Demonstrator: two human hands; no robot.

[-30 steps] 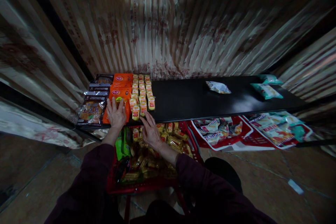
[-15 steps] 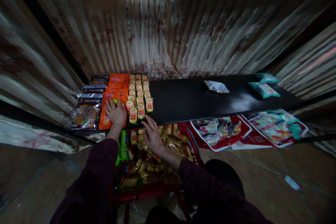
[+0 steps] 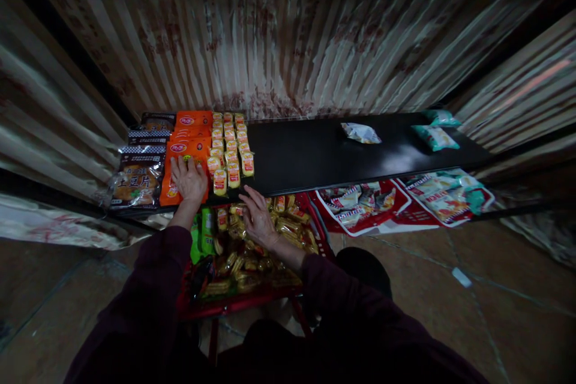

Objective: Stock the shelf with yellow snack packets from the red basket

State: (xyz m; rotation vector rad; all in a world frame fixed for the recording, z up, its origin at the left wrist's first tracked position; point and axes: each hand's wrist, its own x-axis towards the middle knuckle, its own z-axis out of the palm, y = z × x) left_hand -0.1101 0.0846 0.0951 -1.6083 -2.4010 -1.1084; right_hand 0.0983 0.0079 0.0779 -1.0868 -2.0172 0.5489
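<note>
My left hand (image 3: 189, 180) lies flat with fingers spread on the front orange snack bag (image 3: 170, 192), near the left end of the black shelf (image 3: 292, 156). Right of that bag stand rows of small yellow-wrapped snack cakes (image 3: 231, 156), several deep. My right hand (image 3: 258, 213) hovers at the shelf's front edge, just below the nearest cakes, its fingers loosely extended and nothing visible in them. Beneath it, a red basket (image 3: 270, 295) holds many more wrapped cakes (image 3: 243, 264) and green packets (image 3: 206, 234).
Dark brown snack bags (image 3: 137, 177) fill the shelf's left end. A white packet (image 3: 361, 133) and teal packets (image 3: 435, 138) lie farther right. Below the shelf are red baskets (image 3: 416, 213) with more packets. Corrugated sheeting (image 3: 279, 42) backs the shelf.
The whole view has shifted slightly, so the shelf appears higher and more to the left. My left hand stays on the orange bag, and my right hand remains by the shelf edge.
</note>
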